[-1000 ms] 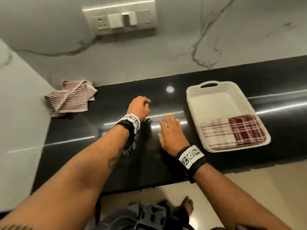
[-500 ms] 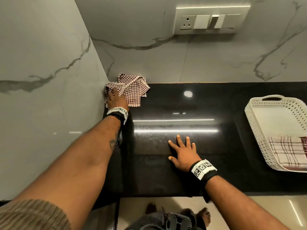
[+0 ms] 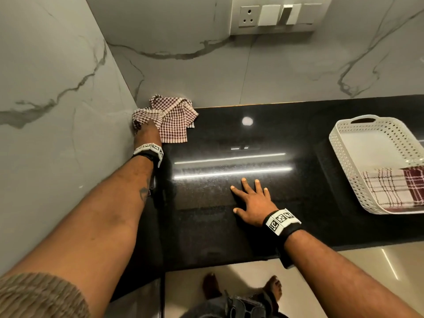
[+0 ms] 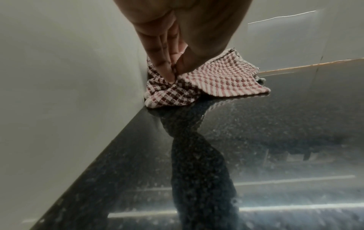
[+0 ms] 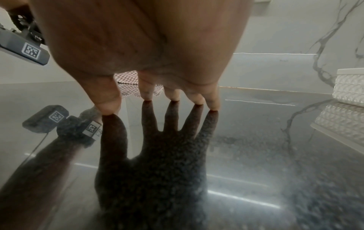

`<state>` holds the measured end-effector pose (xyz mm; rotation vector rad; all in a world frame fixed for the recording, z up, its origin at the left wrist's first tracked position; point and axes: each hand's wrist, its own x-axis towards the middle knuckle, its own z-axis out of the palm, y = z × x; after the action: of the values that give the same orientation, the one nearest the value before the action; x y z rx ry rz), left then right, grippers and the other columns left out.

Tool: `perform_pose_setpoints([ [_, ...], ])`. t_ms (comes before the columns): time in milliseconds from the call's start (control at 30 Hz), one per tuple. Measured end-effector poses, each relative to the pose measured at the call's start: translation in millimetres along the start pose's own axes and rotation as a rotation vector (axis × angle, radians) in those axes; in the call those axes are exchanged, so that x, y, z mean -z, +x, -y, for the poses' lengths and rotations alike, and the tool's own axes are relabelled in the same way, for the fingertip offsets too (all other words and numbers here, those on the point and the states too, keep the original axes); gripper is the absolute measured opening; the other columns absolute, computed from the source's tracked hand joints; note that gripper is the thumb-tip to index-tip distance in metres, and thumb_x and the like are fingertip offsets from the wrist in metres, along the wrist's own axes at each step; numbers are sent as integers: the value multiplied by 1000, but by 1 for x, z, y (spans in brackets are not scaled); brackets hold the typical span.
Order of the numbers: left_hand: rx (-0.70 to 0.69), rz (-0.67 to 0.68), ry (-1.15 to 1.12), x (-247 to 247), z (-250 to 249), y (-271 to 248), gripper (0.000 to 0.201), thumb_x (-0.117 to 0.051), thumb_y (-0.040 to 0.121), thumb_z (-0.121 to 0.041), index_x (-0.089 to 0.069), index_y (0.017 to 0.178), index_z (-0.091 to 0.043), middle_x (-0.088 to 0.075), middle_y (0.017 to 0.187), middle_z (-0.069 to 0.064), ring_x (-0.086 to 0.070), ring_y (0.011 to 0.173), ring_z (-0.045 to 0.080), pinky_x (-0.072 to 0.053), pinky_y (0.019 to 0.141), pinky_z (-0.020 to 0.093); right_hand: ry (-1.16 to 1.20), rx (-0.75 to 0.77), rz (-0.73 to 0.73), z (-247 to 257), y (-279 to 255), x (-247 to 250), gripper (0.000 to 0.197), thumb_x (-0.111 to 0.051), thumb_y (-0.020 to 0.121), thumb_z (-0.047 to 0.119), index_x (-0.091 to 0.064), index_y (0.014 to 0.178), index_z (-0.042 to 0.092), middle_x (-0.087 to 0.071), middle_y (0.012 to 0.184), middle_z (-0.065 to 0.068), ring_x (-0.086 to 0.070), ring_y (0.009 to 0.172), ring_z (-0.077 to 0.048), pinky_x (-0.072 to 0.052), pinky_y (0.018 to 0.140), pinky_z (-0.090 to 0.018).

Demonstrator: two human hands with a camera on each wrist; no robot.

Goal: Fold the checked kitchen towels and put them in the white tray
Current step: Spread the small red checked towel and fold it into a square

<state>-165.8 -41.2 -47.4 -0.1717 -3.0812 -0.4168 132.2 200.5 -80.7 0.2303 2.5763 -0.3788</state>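
Two hands are working at a black counter [image 3: 229,226]. From the head view, the left hand [image 3: 146,131] is reaching to about ten o'clock, into the corner where two marble walls meet, and its fingers are hidden under a crumpled checked towel [image 3: 171,119]. Only the left wrist view is showing the grip: thumb and fingers [image 4: 163,66] are pinching a fold of the towel [image 4: 216,77], which is lying on the counter against the side wall. The right hand [image 3: 252,200] is resting near the middle with fingers straight and spread; the right wrist view is showing the fingertips [image 5: 146,95] touching the glossy top. At three o'clock, a white tray [image 3: 344,161] is holding two folded towels [image 3: 390,189] at its near end.
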Motion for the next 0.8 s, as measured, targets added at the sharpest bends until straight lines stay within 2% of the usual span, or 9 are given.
perform_pose_setpoints([
  [167,-18,-68,-153,16,-19,-21,23,-49,98,-20,-56,114,-4,-65,114,24,-63,105,42,-49,91,45,26,2,-5,0,-1,-1,77,-50,91,56,-7,154,48,11,166,1,16,149,-39,2,120,-60],
  [267,-209,-35,-282,21,-45,-56,12,-49,95,-10,-54,105,-15,-64,97,14,-64,90,36,-48,78,39,33,-7,7,3,-2,3,77,-52,91,56,-9,154,49,9,166,1,15,149,-39,-1,119,-62],
  [367,-448,152,-302,16,-71,-104,26,-52,89,1,-61,107,-16,-58,110,7,-60,101,28,-49,93,41,68,-44,49,10,-5,12,78,-57,90,56,-15,154,44,3,167,0,10,150,-40,-6,119,-63],
  [433,-523,307,-250,10,-87,-137,40,-59,84,3,-61,121,-11,-51,124,8,-58,109,29,-46,101,40,179,-52,-10,19,-5,20,83,-63,89,50,-19,155,30,-14,165,-6,-8,150,-41,-19,117,-57],
  [500,-597,351,-201,6,-101,-166,48,-64,81,-3,-58,128,-13,-48,129,7,-58,111,29,-46,98,40,408,-11,-200,30,-4,29,85,-70,85,39,-22,153,20,-36,154,-10,-36,141,-35,-36,112,-47],
  [600,-659,287,-231,6,-107,-188,47,-63,87,-12,-56,133,-16,-51,129,6,-58,108,27,-48,95,39,462,100,-473,41,-3,38,55,-67,82,25,-45,132,16,-54,130,-6,-50,119,-24,-45,101,-44],
  [700,-679,123,-369,15,-97,-185,27,-59,94,-15,-67,120,-11,-61,115,10,-64,94,29,-54,86,42,350,67,-642,38,-1,45,7,-57,85,15,-61,90,13,-62,97,-9,-57,96,-31,-48,85,-41],
  [733,-673,66,-388,19,-93,-181,22,-60,94,-17,-69,113,-11,-64,108,9,-65,90,28,-55,81,42,371,44,-663,34,-2,48,5,-56,86,16,-60,84,14,-64,90,-10,-59,89,-31,-49,79,-40],
  [800,-632,16,-440,28,-85,-170,19,-60,97,-24,-71,104,-10,-65,97,6,-63,86,23,-54,78,39,432,70,-638,33,-7,54,7,-59,89,20,-63,88,14,-67,86,-8,-62,81,-28,-50,74,-38],
])
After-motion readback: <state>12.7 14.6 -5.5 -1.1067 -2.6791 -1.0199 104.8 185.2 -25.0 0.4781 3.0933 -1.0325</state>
